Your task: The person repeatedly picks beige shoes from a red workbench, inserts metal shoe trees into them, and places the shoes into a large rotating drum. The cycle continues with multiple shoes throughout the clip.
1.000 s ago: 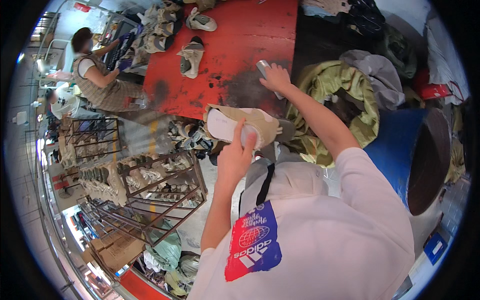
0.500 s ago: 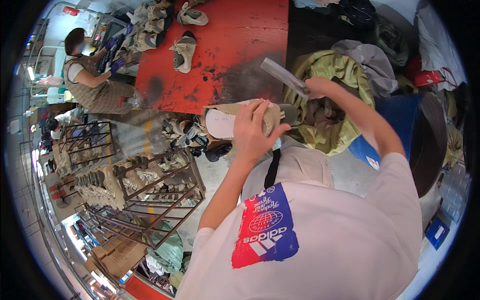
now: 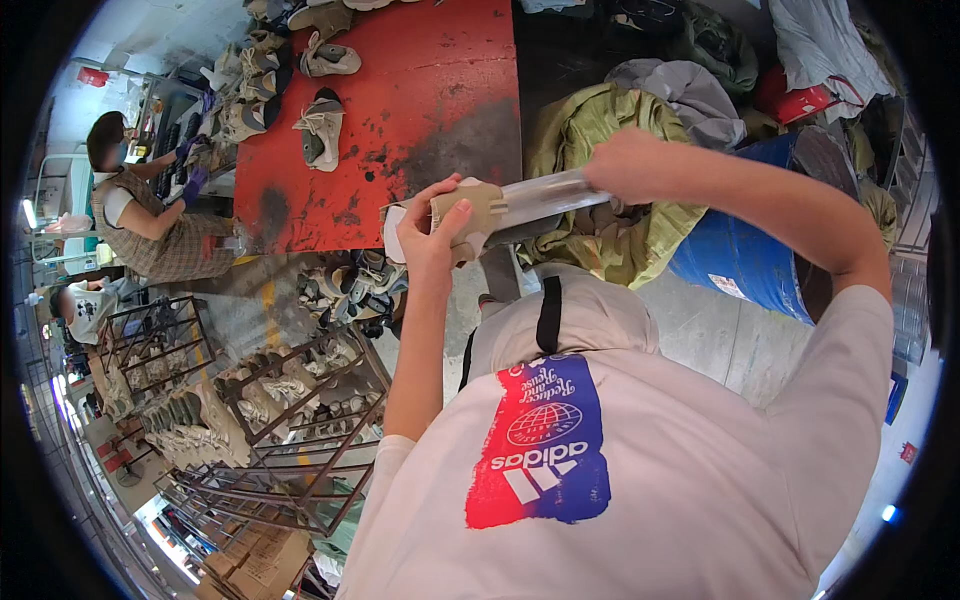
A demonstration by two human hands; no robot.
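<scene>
Since the left hand (image 3: 428,235) is half-curled round the beige shoe (image 3: 480,203) by the near corner of the red table (image 3: 400,110), and the right hand (image 3: 618,165) is closed on 1 end of a long pale strip (image 3: 548,196), I'd guess this step is working strip against shoe. Next move probably wants a steady left grip.

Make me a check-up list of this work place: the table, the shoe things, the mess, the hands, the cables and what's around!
Surface: red table with dark, worn patches.
Job's things: tan shoe; flat shiny tool, its far end at the shoe.
Clutter: other shoes on the table; yellow-green sack beside it.
Hands: left hand grips the shoe; right hand holds the tool.
Cables: nothing seen.
Surroundings: metal rack with shoes; blue drum; gloved co-worker.
</scene>
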